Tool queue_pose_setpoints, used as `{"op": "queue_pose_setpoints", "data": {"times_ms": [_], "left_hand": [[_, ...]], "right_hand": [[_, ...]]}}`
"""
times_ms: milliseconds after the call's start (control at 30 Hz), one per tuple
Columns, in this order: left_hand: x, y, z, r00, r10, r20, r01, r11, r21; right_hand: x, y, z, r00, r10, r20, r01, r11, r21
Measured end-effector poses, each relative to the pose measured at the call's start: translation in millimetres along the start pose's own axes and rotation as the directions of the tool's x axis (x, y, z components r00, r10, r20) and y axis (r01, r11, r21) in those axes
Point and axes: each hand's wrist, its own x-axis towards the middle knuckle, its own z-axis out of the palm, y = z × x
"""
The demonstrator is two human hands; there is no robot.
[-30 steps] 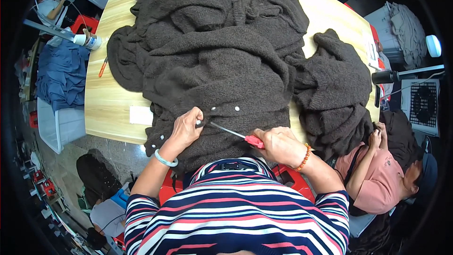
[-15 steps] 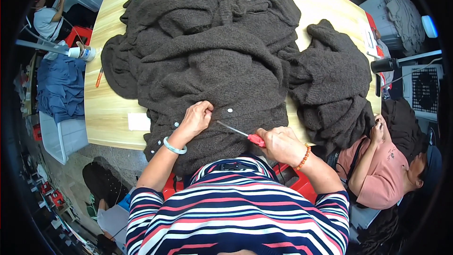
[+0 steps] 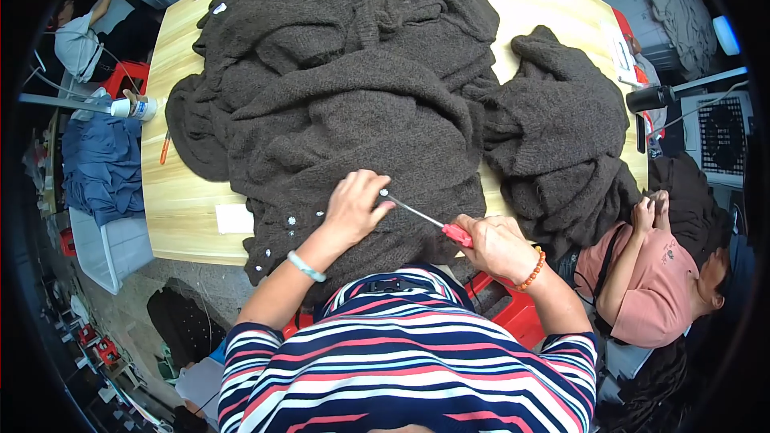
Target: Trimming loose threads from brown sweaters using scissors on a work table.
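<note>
A dark brown knit garment (image 3: 361, 128) lies bunched across the table in front of me. My left hand (image 3: 353, 204) rests on its near part, with thumb and fingertips apart on either side of a small white button (image 3: 384, 192). In my right hand (image 3: 497, 244) is a hook-like tool with a red handle (image 3: 458, 234) and a thin metal shaft (image 3: 417, 213). The shaft points up and left, its tip close to that button; the exact tip is too small to make out. Several more shiny buttons (image 3: 291, 221) dot the knit left of my left hand.
Another dark knit pile (image 3: 561, 112) lies to the right. A white paper (image 3: 234, 219) and an orange pen-like tool (image 3: 165, 148) lie at the table's left. A co-worker in a pink shirt (image 3: 642, 285) sits at the right. Blue fabric (image 3: 103, 144) fills a white bin on the left.
My left hand has moved right, and its pinched fingers have parted around the white button. My right hand has shifted slightly right and down with the red-handled tool.
</note>
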Motion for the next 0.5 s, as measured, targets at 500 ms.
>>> {"op": "queue_pose_setpoints", "data": {"times_ms": [500], "left_hand": [[-3.5,-7.6,17.7,0.943,-0.286,0.172,0.332,0.861,-0.386]], "right_hand": [[-5.1,8.9,-7.7,0.996,-0.077,0.043,0.077,0.997,0.005]]}}
